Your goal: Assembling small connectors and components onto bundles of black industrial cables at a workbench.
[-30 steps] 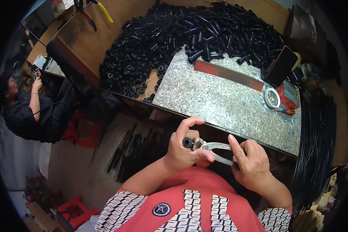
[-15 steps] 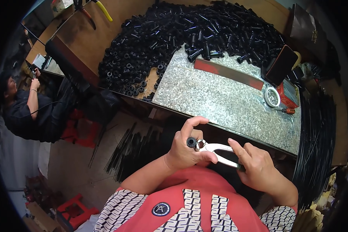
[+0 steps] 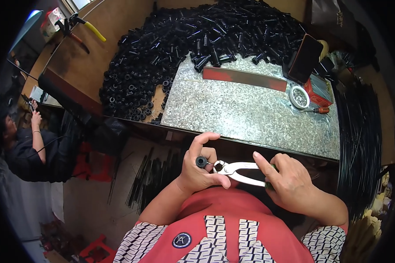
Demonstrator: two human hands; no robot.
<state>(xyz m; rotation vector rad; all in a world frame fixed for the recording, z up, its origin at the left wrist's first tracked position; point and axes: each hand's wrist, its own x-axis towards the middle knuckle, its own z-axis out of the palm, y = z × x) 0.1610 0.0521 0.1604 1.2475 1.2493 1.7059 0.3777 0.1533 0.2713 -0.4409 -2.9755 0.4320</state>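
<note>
My left hand [image 3: 191,171] grips a small black cylindrical part [image 3: 201,162], its round hollow end turned up. The index finger is raised and curved above it, and the thumb stretches out below the tool's head. Silver end-cutting pincers [image 3: 228,169] lie level just to the right of the part, in front of my body. My right hand [image 3: 290,179] is closed round their green-covered grips, with its index finger lying along the upper handle. A small gap shows between the pincers' jaws and the rim of the black part. Whether anything thin joins them is too small to tell.
Beyond my hands is a speckled worktop [image 3: 250,118] with a flat reddish bar [image 3: 243,79]. Behind it rises a heap of black parts [image 3: 180,35]. A phone [image 3: 305,59], white bowl [image 3: 299,97] and screwdriver [image 3: 318,111] stand right. Long black rods [image 3: 360,131] lie beyond; a co-worker [image 3: 26,140] sits left.
The view has shifted, so the bench sits further left and higher. The pincers' jaws have drawn a little away from the black part. Both hands keep their holds.
</note>
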